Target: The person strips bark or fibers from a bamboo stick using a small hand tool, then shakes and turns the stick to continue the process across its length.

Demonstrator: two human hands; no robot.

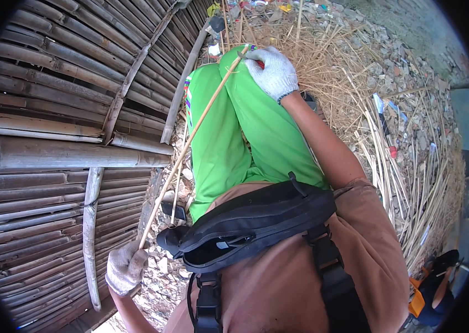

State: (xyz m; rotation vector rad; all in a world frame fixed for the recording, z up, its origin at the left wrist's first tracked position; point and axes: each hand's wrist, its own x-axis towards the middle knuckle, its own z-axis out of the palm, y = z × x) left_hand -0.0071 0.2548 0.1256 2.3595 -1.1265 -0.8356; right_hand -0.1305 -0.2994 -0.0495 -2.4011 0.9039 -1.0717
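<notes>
A long, thin bamboo stick (193, 136) runs slantwise across my green-trousered legs, from low on the left up to my knee. My left hand (126, 268), in a whitish knit glove, is closed round its lower end beside the bamboo wall. At the knee, my right hand (274, 73), gloved the same way, is closed on a red-handled tool (260, 65) close to the stick's upper end. The glove hides most of that tool, and its exact kind cannot be made out. A small dark part of it seems to touch the stick.
A slatted bamboo wall (40, 151) rises along my left. Pale split bamboo strips (398, 183) lie in a heap on my right, with straw-like shavings (323, 61) ahead over stony ground. A black bag (256, 219) crosses my front. An orange-and-black object (426, 297) is at lower right.
</notes>
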